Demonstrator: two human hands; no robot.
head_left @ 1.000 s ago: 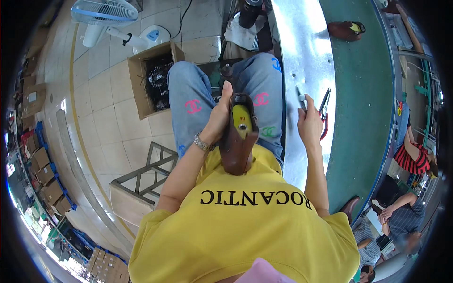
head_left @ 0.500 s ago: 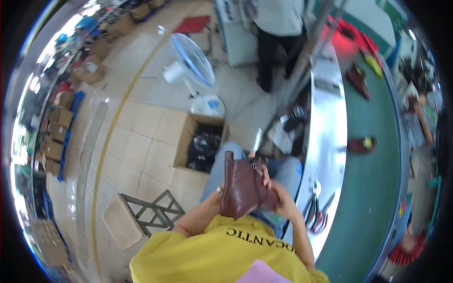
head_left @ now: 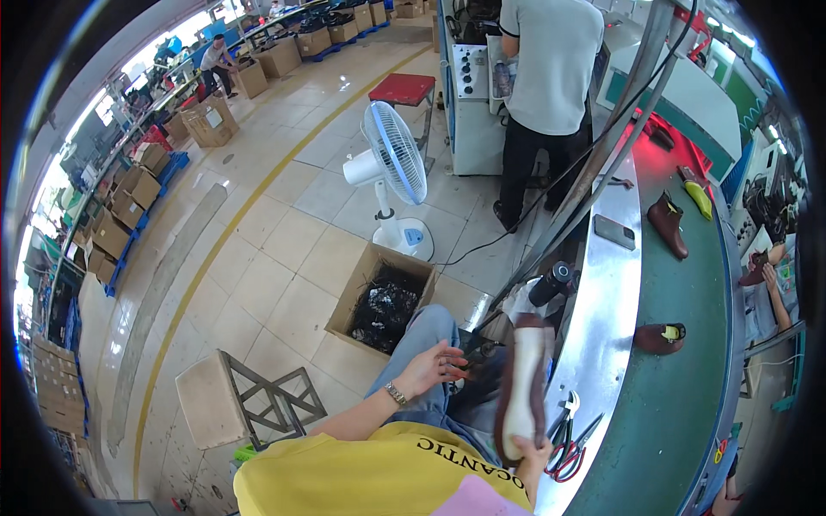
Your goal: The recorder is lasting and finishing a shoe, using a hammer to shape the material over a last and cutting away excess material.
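A brown ankle boot (head_left: 523, 387) stands on end beside the metal ledge, its pale, unfinished underside showing. My right hand (head_left: 532, 457) grips it at the lower end. Over my lap, my left hand (head_left: 433, 366) is apart from the boot, fingers stretched out with nothing in them. Nearest to my right hand on the ledge lie pincers (head_left: 565, 416) and red-handled scissors (head_left: 568, 462). Another brown boot (head_left: 660, 339) and a third brown boot (head_left: 667, 225) rest on the green belt to the right.
A metal ledge (head_left: 609, 297) runs along the green belt (head_left: 624, 430), with a phone (head_left: 613, 232) on it. A dark bottle (head_left: 551, 284) stands beside it. In front are a carton (head_left: 344, 311) of black scraps and a fan (head_left: 391, 163); a stool (head_left: 206, 404) is at left. A person (head_left: 551, 95) stands ahead.
My left hand has let go of the boot and moved apart. My right hand has swung the boot to the right and turned its underside into view. The head view has shifted.
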